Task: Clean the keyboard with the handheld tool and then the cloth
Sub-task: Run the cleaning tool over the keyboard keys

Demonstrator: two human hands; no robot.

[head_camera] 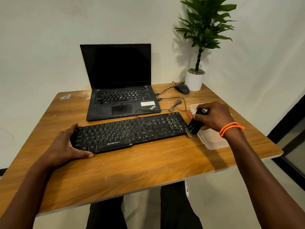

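A black keyboard [130,132] lies across the middle of the wooden table [132,169]. My left hand [66,144] grips its left end, thumb along the front edge. My right hand [212,116] is closed around a black handheld tool [196,124] with pale bristles at its lower tip. The bristles touch the table right at the keyboard's right end. No cloth can be made out.
An open black laptop [120,90] stands behind the keyboard. A coiled cable [176,104], a black mouse [181,88] and a white potted plant [194,79] sit at the back right. A clear plastic container [212,139] lies under my right hand, near the table's right edge.
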